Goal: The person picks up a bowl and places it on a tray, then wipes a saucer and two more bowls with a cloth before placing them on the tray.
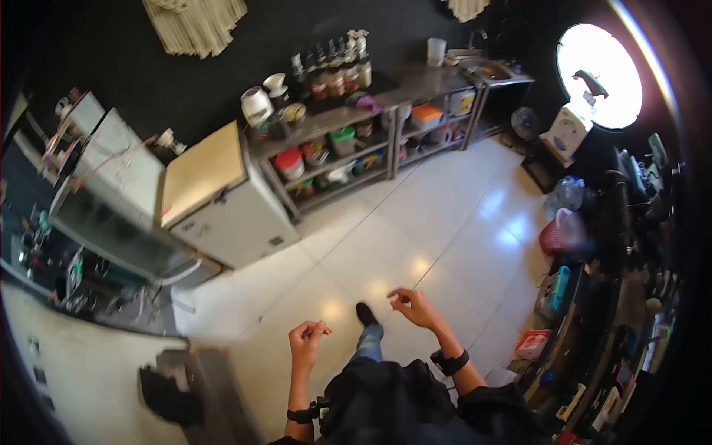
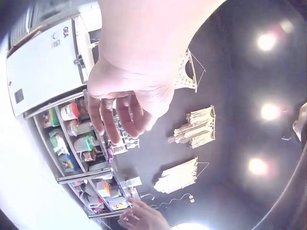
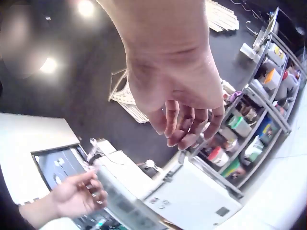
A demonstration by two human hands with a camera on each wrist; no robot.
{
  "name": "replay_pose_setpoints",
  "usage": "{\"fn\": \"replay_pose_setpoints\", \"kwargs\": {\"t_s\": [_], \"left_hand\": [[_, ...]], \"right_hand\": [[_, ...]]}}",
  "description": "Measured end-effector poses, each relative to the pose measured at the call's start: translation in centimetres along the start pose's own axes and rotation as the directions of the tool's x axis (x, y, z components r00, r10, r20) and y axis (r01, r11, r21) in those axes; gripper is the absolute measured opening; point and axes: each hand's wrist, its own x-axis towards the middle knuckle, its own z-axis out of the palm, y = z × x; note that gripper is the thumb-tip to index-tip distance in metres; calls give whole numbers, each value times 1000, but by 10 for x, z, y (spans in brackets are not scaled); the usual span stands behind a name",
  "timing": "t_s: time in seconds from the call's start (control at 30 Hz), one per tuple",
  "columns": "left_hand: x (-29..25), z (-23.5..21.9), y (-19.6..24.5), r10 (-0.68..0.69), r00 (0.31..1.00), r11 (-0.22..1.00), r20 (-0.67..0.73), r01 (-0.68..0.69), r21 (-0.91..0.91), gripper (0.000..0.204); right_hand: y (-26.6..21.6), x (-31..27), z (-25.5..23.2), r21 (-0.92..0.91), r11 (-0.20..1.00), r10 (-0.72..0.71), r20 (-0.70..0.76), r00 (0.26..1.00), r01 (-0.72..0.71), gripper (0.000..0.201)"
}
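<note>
Both bare hands are held out in front of the body over the tiled floor (image 1: 356, 245), with nothing in them. In the head view the left hand (image 1: 305, 343) has its fingers loosely bent; the left wrist view shows those fingers (image 2: 109, 125) hanging relaxed. To its right, the right hand (image 1: 417, 307) points inward, fingers slightly curved. From the right wrist, its fingers (image 3: 184, 132) droop loosely around a bare palm. Each wrist wears a black strap, one of them the right strap (image 1: 450, 363). A dark shoe (image 1: 366, 314) steps forward between the hands.
A white chest freezer (image 1: 237, 226) stands ahead to the left. Beside it runs a metal shelf unit (image 1: 326, 137) with tubs and bottles, ending at a sink (image 1: 495, 72). A red basket (image 1: 552, 236) and cluttered shelves line the right. A low bench (image 1: 219, 393) lies at lower left.
</note>
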Motion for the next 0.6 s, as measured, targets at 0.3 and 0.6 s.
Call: {"fn": "replay_pose_setpoints", "kwargs": {"t_s": [0.3,0.6], "left_hand": [[240,90,85,164,938,968,306,-213,133,15],[394,89,68,89,974,956,207,-142,257,15]], "right_hand": [[164,73,-97,265,934,334,-402,853,-241,19],[324,54,-137,105,373,924,43,379,-922,23]]}}
